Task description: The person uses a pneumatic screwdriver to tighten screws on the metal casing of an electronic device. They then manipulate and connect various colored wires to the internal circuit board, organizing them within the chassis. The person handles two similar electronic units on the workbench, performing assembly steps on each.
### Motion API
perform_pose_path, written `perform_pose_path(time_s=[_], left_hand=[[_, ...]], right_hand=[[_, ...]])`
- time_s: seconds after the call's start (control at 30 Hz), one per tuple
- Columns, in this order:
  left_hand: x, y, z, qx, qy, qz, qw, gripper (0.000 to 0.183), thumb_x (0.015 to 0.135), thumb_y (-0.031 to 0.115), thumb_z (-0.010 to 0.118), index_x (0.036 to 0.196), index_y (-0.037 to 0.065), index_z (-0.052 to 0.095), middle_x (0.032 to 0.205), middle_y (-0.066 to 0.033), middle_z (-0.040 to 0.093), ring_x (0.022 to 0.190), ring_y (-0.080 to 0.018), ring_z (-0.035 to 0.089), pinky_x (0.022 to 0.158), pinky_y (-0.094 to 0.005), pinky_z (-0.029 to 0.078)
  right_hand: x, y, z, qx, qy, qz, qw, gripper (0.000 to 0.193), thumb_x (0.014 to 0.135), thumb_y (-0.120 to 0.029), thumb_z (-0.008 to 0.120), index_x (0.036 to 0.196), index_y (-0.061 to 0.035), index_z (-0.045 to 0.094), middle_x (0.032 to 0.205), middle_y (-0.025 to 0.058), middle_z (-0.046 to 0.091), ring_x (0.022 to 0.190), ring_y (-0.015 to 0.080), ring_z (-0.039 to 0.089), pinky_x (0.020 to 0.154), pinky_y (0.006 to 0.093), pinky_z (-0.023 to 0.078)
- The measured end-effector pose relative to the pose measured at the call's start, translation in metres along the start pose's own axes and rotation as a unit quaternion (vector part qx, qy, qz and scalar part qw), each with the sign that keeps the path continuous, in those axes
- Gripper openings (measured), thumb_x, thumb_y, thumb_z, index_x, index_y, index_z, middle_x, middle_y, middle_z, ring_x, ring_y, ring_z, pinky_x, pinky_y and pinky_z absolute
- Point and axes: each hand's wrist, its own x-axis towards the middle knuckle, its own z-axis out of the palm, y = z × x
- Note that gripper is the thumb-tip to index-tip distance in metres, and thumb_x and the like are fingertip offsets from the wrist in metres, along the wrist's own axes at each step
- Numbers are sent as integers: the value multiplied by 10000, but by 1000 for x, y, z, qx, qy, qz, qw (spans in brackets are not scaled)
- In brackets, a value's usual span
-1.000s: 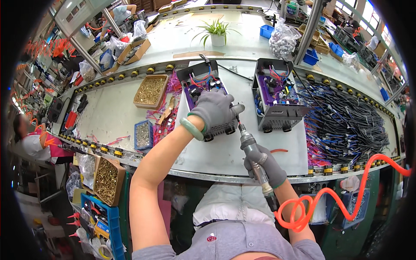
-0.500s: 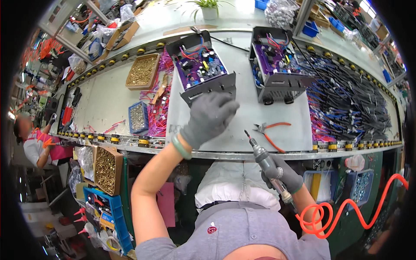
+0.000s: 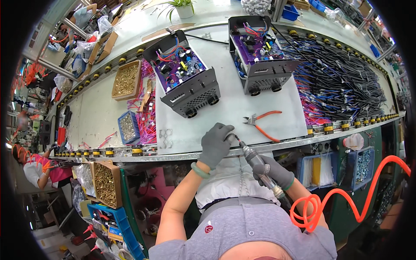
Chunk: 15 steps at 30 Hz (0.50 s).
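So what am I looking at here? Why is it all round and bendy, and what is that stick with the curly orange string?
The picture comes from a small camera worn on a person's head, looking down at their own hands. Its wide lens bends straight edges, so the long workbench looks curved. Both hands wear grey gloves. The right hand holds a powered screwdriver; the curly orange thing is its hose. The left hand is pinching the screwdriver's tip. On the bench sit two open dark metal boxes with purple circuit boards and coloured wires inside. Orange-handled cutters lie nearby. On the left, a cardboard tray and a small blue bin hold screws. On the right is a heap of black cables.
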Motion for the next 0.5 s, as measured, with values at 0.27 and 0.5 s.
perform_pose_path(time_s=[0.27, 0.5], left_hand=[[12, 1, 6, 97, -95, 45, 990, 107, 848, 214, 682, 926, 155, 725, 902, -65, 659, 827, -297, 662, 710, -426, 532], [9, -15, 11, 153, -77, 154, 973, 80, 845, 191, 660, 908, 159, 697, 887, -52, 645, 832, -271, 648, 704, -418, 529]], right_hand=[[-2, 6, 4, 13, 22, -15, 1000, 556, 815, -443, 713, 1132, -33, 512, 769, 38, 591, 554, 85, 574, 476, 225, 492], [-11, 12, -7, 9, 25, -25, 999, 567, 806, -462, 716, 1109, -31, 510, 762, 49, 592, 559, 94, 588, 483, 230, 498]])
